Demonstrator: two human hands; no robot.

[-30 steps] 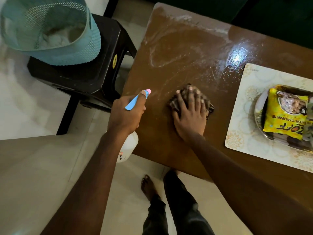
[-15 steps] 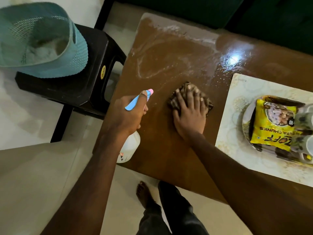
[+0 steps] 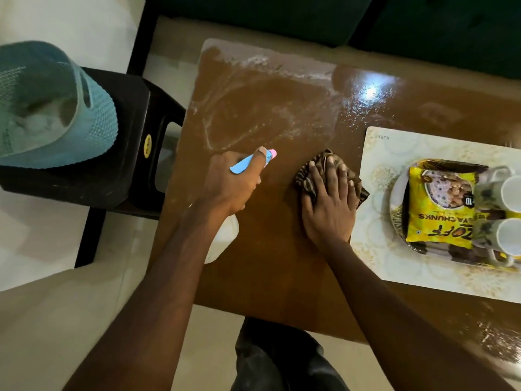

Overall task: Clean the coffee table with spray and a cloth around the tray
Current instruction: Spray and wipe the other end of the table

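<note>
Cloth [image 3: 307, 180] has slid right toward the tray [image 3: 396, 218] under my flat-fingered right hand [image 3: 329, 213]; left hand [image 3: 228, 187] clamps the spray bottle [image 3: 224, 241]. I'd press evenly, skirting it.

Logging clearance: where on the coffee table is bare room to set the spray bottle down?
Bare wood on the coffee table: the near strip between the forearms, and the streaked far-left corner beyond the left hand and spray bottle. Crowded right: the tray holds a packet and mugs.

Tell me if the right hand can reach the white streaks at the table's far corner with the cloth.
Probably yes: the right hand presses the cloth on bare tabletop, and nothing stands between it and the streaks.
</note>
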